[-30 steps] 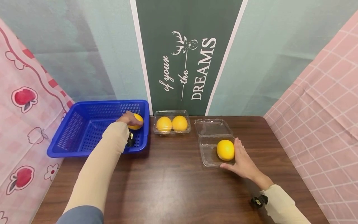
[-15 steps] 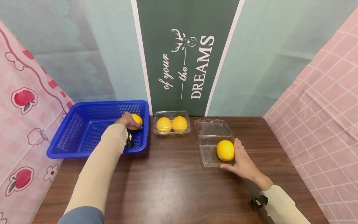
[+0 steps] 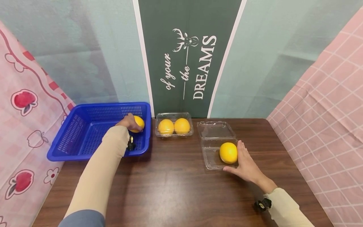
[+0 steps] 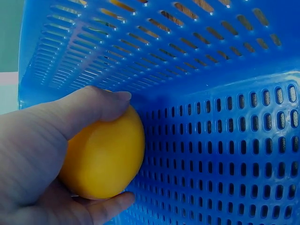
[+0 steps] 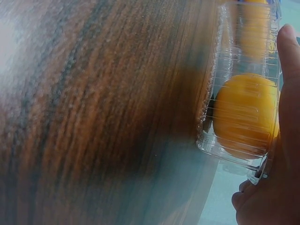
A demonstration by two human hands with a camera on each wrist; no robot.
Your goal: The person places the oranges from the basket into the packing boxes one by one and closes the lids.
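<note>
Little differs from half a second earlier: both hands stay put. Left hand (image 3: 128, 121) grips an orange (image 3: 137, 123) in the far right corner of the blue basket (image 3: 85, 132); being round, it shows no long axis. Right hand (image 3: 246, 164), fingers straight, rests against the open clamshell (image 3: 211, 154) holding a second orange (image 3: 228, 152) on the tabletop (image 3: 170, 189).

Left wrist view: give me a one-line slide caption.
Left hand grips a yellow-orange fruit against the perforated wall of a blue basket.
</note>
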